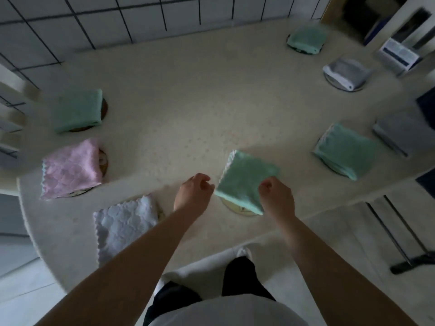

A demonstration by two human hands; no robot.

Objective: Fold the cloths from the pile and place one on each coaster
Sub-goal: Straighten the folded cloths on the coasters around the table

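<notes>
While your right hand (277, 196) pinched the folded green cloth (244, 181) over its round coaster (237, 209), your left hand (194, 196) hung loose; you had four green, two grey, one pink, one white.

Dim, flat indoor light, no hard shadows or glare, soft motion blur throughout, strongest toward the frame edges, wide-angle distortion bowing the tiled wall (94, 22) lines and table (179, 95) rim

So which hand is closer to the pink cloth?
The left hand. It hovers over the table between the pink cloth and the green cloth, holding nothing. The right hand is farther away, at the green cloth's near edge.
</notes>
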